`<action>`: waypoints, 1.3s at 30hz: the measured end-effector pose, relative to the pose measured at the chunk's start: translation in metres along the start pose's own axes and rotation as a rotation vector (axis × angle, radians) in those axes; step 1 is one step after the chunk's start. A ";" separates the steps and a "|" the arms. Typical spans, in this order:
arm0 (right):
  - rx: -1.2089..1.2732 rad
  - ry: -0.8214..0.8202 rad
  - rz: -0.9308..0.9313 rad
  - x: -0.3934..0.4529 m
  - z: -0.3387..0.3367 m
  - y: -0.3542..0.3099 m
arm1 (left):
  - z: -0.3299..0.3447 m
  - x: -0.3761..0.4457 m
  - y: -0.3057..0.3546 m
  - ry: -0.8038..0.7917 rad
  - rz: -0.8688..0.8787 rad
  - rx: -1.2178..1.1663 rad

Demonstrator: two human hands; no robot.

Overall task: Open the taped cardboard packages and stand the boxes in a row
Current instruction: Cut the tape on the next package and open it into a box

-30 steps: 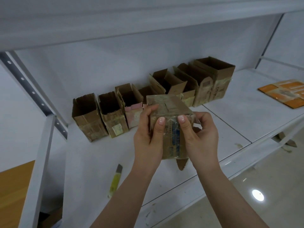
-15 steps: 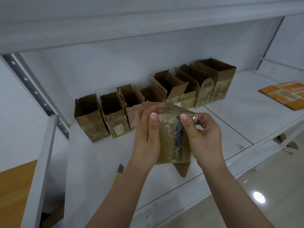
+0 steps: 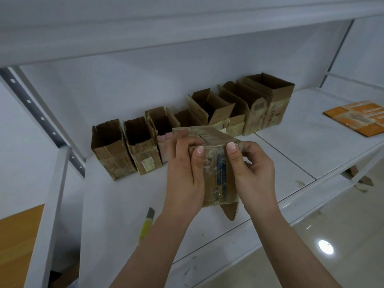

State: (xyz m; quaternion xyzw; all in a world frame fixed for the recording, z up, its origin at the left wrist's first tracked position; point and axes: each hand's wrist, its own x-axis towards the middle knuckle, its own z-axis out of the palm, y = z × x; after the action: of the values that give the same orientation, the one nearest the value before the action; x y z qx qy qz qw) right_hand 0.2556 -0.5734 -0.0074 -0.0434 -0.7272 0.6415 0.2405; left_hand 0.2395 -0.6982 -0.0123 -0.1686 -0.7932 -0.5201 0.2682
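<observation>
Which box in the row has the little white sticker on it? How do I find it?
Look at the white shelf and the row of open cardboard boxes standing along its back wall. Count from the left end: it is the second box, the only one there with a small pale label low on its front.

A storeroom: white metal shelving (image 3: 291, 121), slotted steel upright (image 3: 41, 118), glossy tiled floor (image 3: 342, 235).

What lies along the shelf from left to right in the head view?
Yellow utility knife → left hand → taped cardboard package held in both hands → right hand → flattened orange carton. The row of opened boxes behind spans much of that width, so it is left unplaced.
</observation>
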 end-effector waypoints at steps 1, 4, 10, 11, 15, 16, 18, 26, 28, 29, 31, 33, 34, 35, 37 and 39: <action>0.006 -0.008 -0.002 0.000 0.000 0.000 | -0.001 0.000 -0.001 0.004 -0.003 0.008; -0.028 -0.016 -0.033 0.000 0.001 0.000 | -0.003 0.001 -0.001 0.004 -0.013 0.022; 0.143 -0.100 0.075 0.003 -0.011 0.000 | -0.018 0.008 -0.002 0.030 -0.039 -0.095; 0.183 -0.086 0.121 0.006 -0.014 0.002 | -0.021 0.009 -0.003 0.029 -0.052 -0.111; 0.046 -0.151 0.172 0.012 -0.013 0.003 | -0.023 0.008 0.000 -0.056 -0.089 -0.157; 0.039 -0.192 0.143 0.011 -0.011 0.001 | -0.021 0.006 0.002 -0.064 -0.076 -0.142; 0.082 -0.253 0.120 0.007 -0.007 -0.004 | -0.017 0.003 0.005 -0.053 -0.054 -0.102; -0.086 -0.202 -0.076 0.000 -0.004 -0.001 | -0.008 -0.005 0.008 -0.013 -0.056 -0.067; -0.225 -0.097 -0.176 0.002 -0.003 -0.001 | -0.005 -0.010 0.011 0.003 -0.046 -0.047; -0.278 -0.052 -0.213 0.002 -0.002 -0.001 | -0.003 -0.011 0.011 0.006 -0.041 -0.033; -0.316 -0.002 -0.241 0.001 -0.002 0.001 | -0.003 -0.013 0.011 0.009 -0.031 -0.007; -0.322 -0.014 -0.244 0.000 -0.003 0.003 | -0.005 -0.013 0.008 0.007 -0.024 0.016; -0.327 -0.031 -0.248 0.000 -0.004 0.004 | -0.006 -0.012 0.006 0.001 -0.021 0.024; -0.333 -0.049 -0.249 0.000 -0.004 0.005 | -0.008 -0.011 0.005 -0.009 -0.018 0.032; -0.348 -0.049 -0.248 0.000 -0.003 0.008 | -0.009 -0.010 0.005 -0.025 -0.011 0.055; -0.378 -0.012 -0.270 0.001 -0.001 0.007 | -0.009 -0.009 0.004 -0.024 -0.006 0.075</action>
State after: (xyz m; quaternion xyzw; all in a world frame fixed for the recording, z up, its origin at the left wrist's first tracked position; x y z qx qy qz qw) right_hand 0.2532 -0.5712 -0.0141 0.0138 -0.8350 0.4563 0.3073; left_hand 0.2515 -0.7047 -0.0118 -0.1620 -0.8158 -0.4888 0.2633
